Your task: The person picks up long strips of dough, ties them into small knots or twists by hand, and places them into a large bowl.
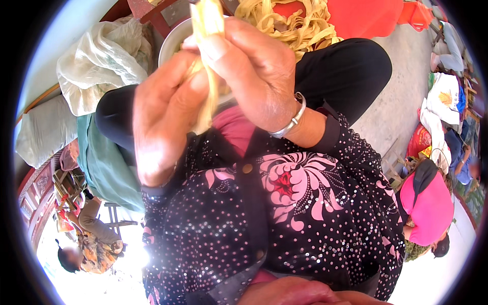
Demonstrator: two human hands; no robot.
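Note:
A pale yellow, flat fibrous strip runs up between my hands to the top edge of the head view, its lower end hanging down near my lap. My right hand, with a silver bangle on the wrist, pinches it, thumb laid along the front. Lower down, my left hand is closed round the same strip, its fingertips partly hidden. Behind the hands is a white bowl, mostly covered by them. A heap of similar curled strips lies just past my right hand.
Crumpled translucent plastic sheeting and a green cloth are at my left. Red sheeting lies at the far right. Other people sit nearby, one in a pink top at right, another in patterned clothes at left.

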